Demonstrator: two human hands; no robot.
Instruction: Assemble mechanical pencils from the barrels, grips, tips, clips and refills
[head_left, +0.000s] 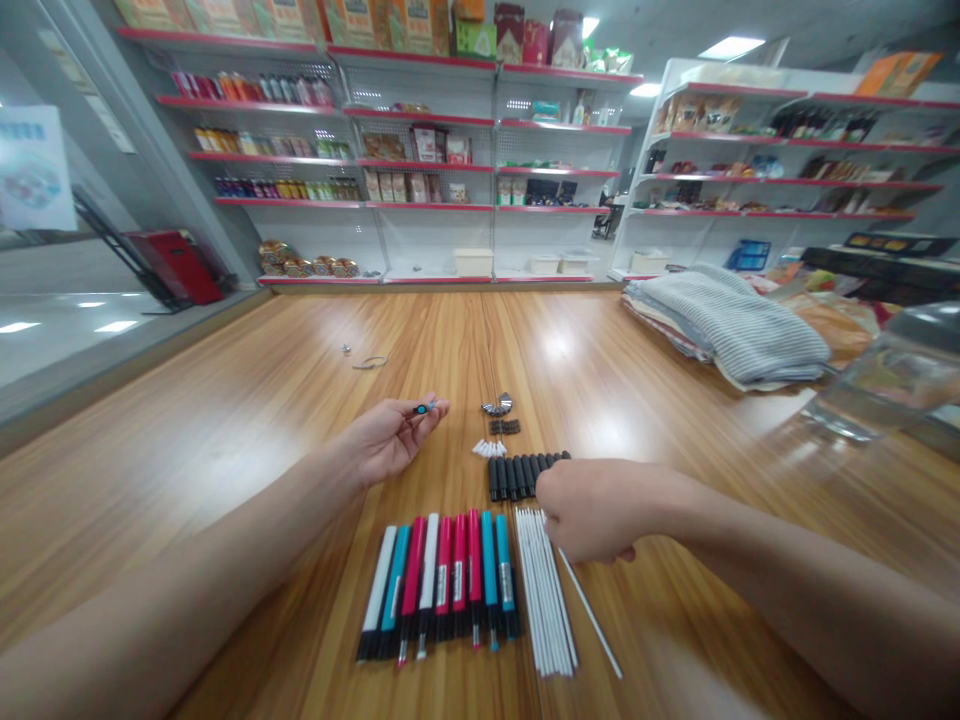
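Observation:
My left hand [390,437] is raised palm-up above the wooden table [225,440], pinching a small black and teal pen part [424,408] between thumb and fingertips. My right hand [589,510] rests closed on the table over the top of a row of thin white refills [546,590], gripping one white refill [592,618] that angles out to the right. Left of the refills lies a row of pen barrels [442,585] in white, teal and red. Behind my right hand are black pen grips [517,475], small white tips [487,449], dark springs [504,427] and metal clips [497,406].
Folded striped cloths [739,325] are stacked at the table's right. A clear plastic container [885,375] sits at the far right edge. A small metal ring [370,362] lies farther back. Shop shelves [420,160] with goods line the wall behind.

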